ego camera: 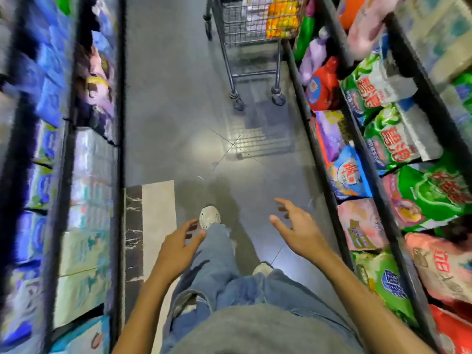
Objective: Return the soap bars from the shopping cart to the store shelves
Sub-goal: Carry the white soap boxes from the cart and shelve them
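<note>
A wire shopping cart (251,29) stands up the aisle at the top of the view, close to the right-hand shelves. Orange-yellow packs (282,16) and pale packs show through its mesh; whether they are soap bars I cannot tell. My left hand (178,247) and my right hand (298,226) hang low in front of me, both empty with fingers spread and relaxed. Both are well short of the cart.
Shelves (378,200) on the right carry green, pink and blue detergent bags and bottles. The left shelves (86,200) hold blurred blue and pale boxes. A grey aisle floor (184,98) runs between them. My legs in jeans and my white shoes (210,217) are below.
</note>
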### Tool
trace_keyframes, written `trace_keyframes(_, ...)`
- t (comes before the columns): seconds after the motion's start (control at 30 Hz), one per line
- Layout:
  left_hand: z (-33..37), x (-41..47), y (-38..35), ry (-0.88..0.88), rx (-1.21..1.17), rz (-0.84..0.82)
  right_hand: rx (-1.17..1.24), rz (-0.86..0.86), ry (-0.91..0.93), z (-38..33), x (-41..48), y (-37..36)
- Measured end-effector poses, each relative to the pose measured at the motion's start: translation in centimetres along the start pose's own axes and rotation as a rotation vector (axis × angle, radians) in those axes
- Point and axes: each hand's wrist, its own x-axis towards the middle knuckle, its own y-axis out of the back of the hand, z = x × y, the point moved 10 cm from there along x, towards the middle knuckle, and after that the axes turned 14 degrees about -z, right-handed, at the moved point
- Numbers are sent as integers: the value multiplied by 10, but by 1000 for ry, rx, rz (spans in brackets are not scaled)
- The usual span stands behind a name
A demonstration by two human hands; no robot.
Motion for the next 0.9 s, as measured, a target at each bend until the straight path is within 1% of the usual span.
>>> trace_keyframes(0.17,9,43,86,-11,-3,38,-67,-71,96,-87,86,3)
trace_keyframes(0.33,43,94,176,-94,49,60,-51,-64,102,-152,150,15)
trace_keyframes(0.47,73,138,229,-132,107,40,-21,-32,68,-172,183,30)
trace_keyframes(0.63,115,207,278,-175,109,23,-7,3,1,-181,236,53)
trace_keyframes(0.77,139,266,327,-190,78,23,-10,-2,1,-202,308,75)
trace_keyframes(0.9,149,311,382,-133,65,23,-31,-30,10,-246,389,114)
